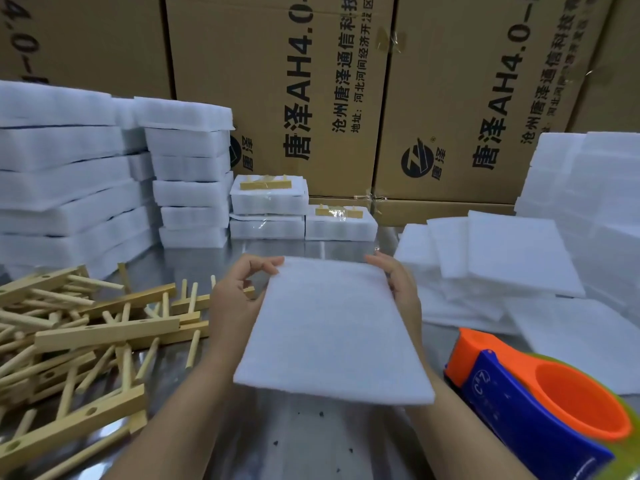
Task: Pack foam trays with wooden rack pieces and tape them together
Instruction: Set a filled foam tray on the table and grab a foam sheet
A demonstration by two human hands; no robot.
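- The foam sheet (332, 327) is being held over the steel table (311, 445), its far corners being pinched by the left hand (235, 303) and the right hand (398, 285);
- level, square lowering is probably being called for.

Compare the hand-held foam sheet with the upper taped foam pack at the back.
The foam sheet is one thin, bare layer; the taped foam pack is a thick block with a wooden piece taped on top. The foam sheet is held tilted above the table by the left hand and right hand; the taped foam pack rests on another pack. Both are white foam.
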